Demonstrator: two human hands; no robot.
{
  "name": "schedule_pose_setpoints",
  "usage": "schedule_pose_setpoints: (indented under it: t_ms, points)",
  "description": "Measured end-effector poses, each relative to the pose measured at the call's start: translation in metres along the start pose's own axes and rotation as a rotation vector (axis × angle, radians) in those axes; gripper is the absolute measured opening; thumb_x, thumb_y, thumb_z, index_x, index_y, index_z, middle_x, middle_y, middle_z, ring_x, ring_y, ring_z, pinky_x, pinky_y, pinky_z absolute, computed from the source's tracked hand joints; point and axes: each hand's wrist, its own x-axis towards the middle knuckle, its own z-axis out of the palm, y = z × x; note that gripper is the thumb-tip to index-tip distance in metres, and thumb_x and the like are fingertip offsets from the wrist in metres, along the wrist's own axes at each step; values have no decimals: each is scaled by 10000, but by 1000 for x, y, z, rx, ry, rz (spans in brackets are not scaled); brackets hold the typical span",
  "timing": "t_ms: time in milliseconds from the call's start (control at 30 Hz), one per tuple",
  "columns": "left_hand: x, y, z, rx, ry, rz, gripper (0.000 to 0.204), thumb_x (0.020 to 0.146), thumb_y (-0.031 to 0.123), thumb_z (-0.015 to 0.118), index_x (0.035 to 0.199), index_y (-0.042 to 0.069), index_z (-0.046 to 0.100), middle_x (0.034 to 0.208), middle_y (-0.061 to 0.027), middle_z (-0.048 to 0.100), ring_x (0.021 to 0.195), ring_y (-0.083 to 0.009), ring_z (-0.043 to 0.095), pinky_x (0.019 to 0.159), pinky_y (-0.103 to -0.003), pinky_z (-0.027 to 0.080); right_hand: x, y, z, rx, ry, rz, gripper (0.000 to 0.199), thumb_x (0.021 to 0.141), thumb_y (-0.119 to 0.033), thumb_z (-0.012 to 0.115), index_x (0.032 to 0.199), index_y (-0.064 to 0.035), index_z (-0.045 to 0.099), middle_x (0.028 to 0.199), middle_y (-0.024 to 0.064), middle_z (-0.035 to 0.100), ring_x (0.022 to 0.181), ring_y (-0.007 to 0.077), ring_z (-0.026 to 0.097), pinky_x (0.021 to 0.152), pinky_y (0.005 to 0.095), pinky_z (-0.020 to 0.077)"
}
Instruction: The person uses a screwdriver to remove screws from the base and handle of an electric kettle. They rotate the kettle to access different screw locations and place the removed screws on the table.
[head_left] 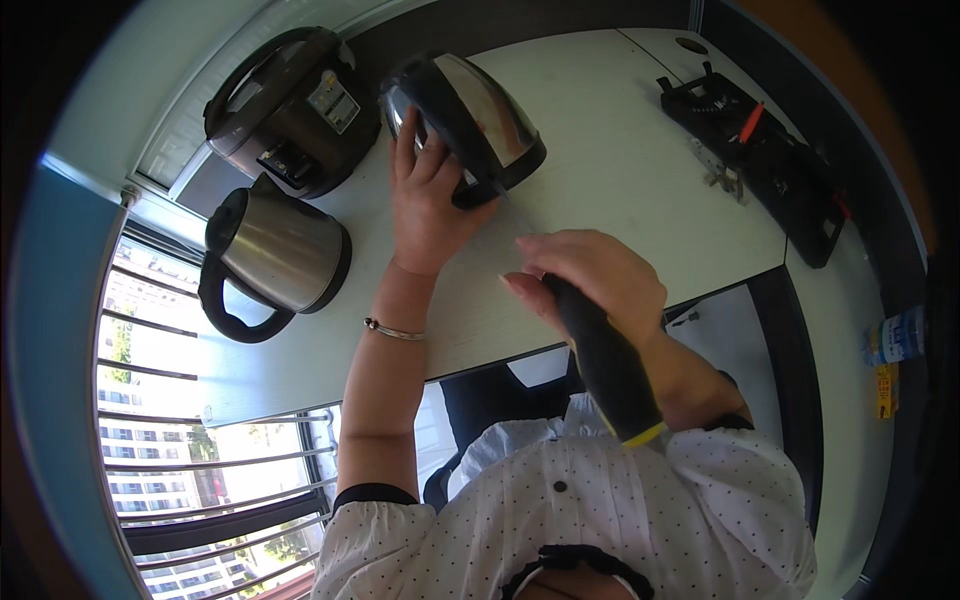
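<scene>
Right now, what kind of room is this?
Probably a repair bench by a window. Two kettles, one tipped over and one upright, a cooker and a black tool case lie on the white table.

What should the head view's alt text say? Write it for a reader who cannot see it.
A person's left hand steadies a steel electric kettle lying on its side on a white table, while the right hand grips a black-handled screwdriver. Nearby stand another kettle, a rice cooker and a black tool case.
</scene>
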Motion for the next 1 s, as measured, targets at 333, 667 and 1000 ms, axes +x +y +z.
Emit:
schedule_pose_setpoints:
  t_ms: [333, 667, 1000]
  points:
    - [-2, -4, 5, -30, 47, -2, 525, 511, 141, 787, 1018, 100, 657, 1225, -97, 535, 1280, -407, 349, 984, -548, 319, 13, -3, -22, 196, -264, 349, 363, 742, -39, 737, 1064, -15, 572, 1054, 139, 644, 911, 203, 665, 736, 265, 550]
    - [-4, -4, 5, -10, -9, 7, 517, 514, 172, 797, 1006, 107, 653, 1253, -76, 524, 1308, -387, 328, 981, -597, 299, 9, 3, -8, 362, -99, 259, 268, 733, -13, 736, 945, -28, 573, 990, 171, 632, 849, 215, 662, 721, 278, 546]
    - [-7, -6, 12, -42, 30, -1, 502, 482, 145, 798, 964, 100, 664, 1298, -67, 503, 1314, -392, 313, 981, -619, 292, 15, -14, -18, 488, -142, 615, 192, 889, -40, 560, 1063, -13, 484, 1184, 210, 551, 1040, 263, 609, 859, 314, 520]
